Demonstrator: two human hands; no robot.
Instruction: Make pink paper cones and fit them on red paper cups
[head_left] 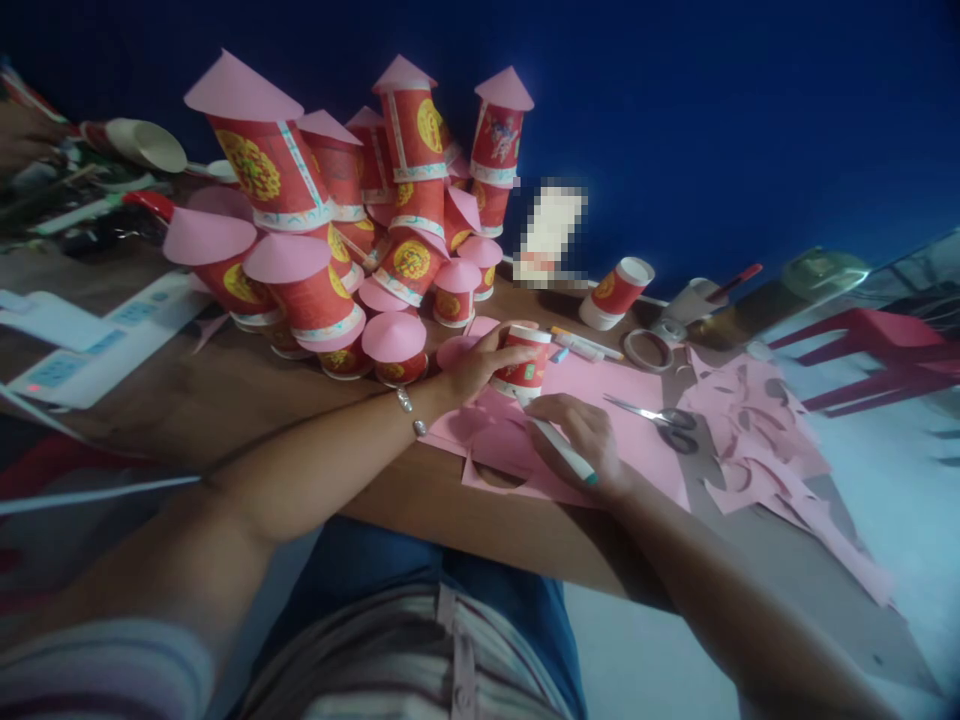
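Note:
In the head view my left hand (480, 368) wraps round a red patterned paper cup (529, 372), which stands upside down or upright, I cannot tell which, on pink paper (615, 400). Close to its base, my right hand (581, 430) grips a white marker with a green end (564, 450). The marker's tip is at the lower edge of the cup. Scissors (660, 418) lie partly spread on the pink paper, right of my right hand. Several more pens (589, 345) rest behind the cup.
Red cups with pink cone roofs (420, 260) are stacked at the back left. Pink paper scraps (772, 430) cover the right side. A tape roll (647, 350) and another red cup (619, 292) stand behind. A white power strip (105, 340) lies left; a red stool (885, 350) stands beyond the table.

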